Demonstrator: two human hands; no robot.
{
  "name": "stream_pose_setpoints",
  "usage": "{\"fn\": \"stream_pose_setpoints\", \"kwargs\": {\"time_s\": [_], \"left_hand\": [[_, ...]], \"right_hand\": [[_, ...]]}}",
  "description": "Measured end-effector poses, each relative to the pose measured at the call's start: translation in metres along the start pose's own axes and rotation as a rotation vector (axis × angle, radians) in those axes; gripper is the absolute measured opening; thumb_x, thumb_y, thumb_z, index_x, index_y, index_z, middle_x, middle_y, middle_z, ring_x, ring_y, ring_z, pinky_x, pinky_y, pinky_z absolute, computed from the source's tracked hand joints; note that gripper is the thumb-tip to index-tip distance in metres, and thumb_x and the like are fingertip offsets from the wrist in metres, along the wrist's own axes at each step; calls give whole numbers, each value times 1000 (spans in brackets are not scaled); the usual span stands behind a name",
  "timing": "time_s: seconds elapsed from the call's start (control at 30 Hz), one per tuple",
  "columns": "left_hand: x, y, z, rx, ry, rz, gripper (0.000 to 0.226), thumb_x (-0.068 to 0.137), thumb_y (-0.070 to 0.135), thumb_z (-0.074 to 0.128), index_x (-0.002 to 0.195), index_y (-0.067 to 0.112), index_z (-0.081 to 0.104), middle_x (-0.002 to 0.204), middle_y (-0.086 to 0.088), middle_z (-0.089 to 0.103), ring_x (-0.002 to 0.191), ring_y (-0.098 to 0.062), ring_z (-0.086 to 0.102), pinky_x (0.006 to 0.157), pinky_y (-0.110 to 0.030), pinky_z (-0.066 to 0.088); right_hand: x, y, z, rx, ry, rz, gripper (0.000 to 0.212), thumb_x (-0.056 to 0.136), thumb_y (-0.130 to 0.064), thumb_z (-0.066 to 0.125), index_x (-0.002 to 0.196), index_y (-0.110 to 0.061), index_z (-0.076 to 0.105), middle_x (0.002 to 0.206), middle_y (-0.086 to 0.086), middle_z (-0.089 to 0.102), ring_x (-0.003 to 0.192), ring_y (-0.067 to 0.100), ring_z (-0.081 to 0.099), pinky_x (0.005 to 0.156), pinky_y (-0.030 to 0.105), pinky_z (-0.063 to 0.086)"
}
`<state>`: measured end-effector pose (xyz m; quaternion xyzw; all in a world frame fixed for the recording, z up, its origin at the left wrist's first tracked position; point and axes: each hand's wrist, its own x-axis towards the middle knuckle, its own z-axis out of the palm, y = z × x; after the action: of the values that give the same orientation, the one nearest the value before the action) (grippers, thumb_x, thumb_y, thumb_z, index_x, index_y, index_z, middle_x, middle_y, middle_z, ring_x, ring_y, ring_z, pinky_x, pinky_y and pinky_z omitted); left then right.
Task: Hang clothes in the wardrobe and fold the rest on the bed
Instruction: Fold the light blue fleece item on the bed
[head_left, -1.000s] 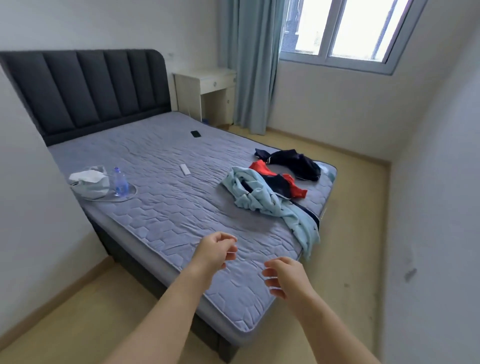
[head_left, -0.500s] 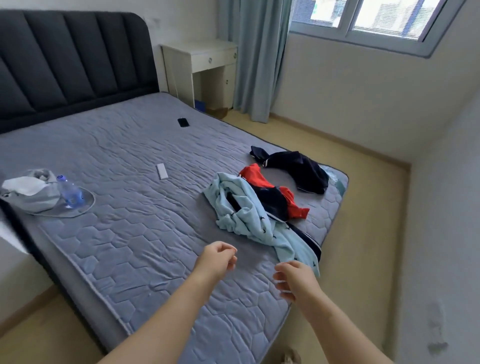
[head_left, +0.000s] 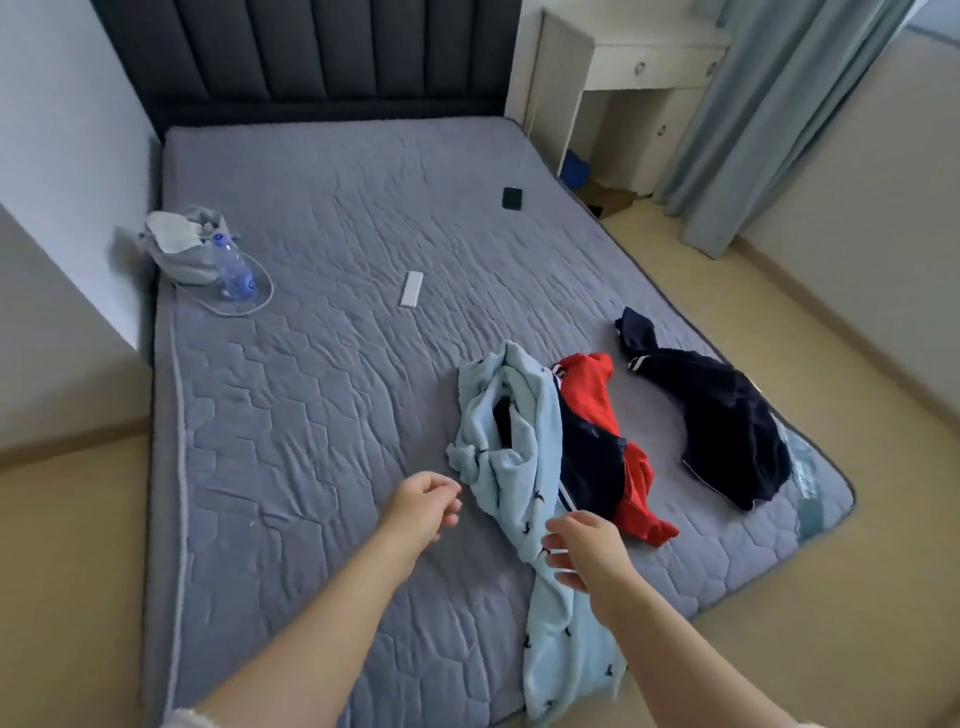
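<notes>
Grey-blue quilted mattress (head_left: 337, 395) fills most of the view, with a dark padded headboard (head_left: 311, 52) at its far end. Three garments lie on the near right part. The light blue garment (head_left: 524, 467) is crumpled and has small dark printed marks; its lower end trails over the near edge of the mattress. The red and navy garment (head_left: 597, 410) lies against its right side, touching it. The navy garment (head_left: 727, 415) lies further right, apart from the red one, close to the right corner. Left hand (head_left: 423, 506): over bare mattress just left of the light blue garment, fingers loosely curled, holding nothing. Right hand (head_left: 587, 545): over the trailing part of the light blue garment, fingers relaxed and slightly spread, gripping nothing; whether it touches the cloth cannot be told. Other items: a small white bar-shaped object (head_left: 410, 289) at mid-mattress, a small black flat object (head_left: 512, 198) at far right, and a clear water bottle (head_left: 234, 267) beside a grey bundle (head_left: 182, 249) at the left edge. A white desk (head_left: 644, 57) and a pale blue curtain (head_left: 769, 104) stand at far right.
</notes>
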<state>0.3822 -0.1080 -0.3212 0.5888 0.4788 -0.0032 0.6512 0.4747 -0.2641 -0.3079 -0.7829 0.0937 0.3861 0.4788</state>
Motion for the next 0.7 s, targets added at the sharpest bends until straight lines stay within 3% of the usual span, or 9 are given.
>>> {"fn": "stream_pose_setpoints", "kwargs": {"time_s": [0.4,0.53,0.7], "left_hand": [[-2,-23,23,-12,205,-111,17,92,19,49,79,22,57,74,4,61,62,-8,56,53,-20,36],[12,-20,65,-12,272,-128,16,92,20,49,79,22,58,74,5,62,64,-9,57,53,-21,38],[30,-29,127,99,238,-184,20,92,19,46,76,25,56,76,7,61,63,-6,56,51,-18,37]], "right_hand": [[51,18,-42,-177,-147,63,13,90,-7,48,83,-9,59,72,6,56,56,17,48,54,24,38],[87,10,-70,-318,-204,5,13,89,-8,47,80,-10,58,71,4,57,57,17,50,55,24,40],[137,13,-96,-520,-251,-38,12,85,-7,43,82,-10,53,75,6,53,65,20,45,59,27,36]]}}
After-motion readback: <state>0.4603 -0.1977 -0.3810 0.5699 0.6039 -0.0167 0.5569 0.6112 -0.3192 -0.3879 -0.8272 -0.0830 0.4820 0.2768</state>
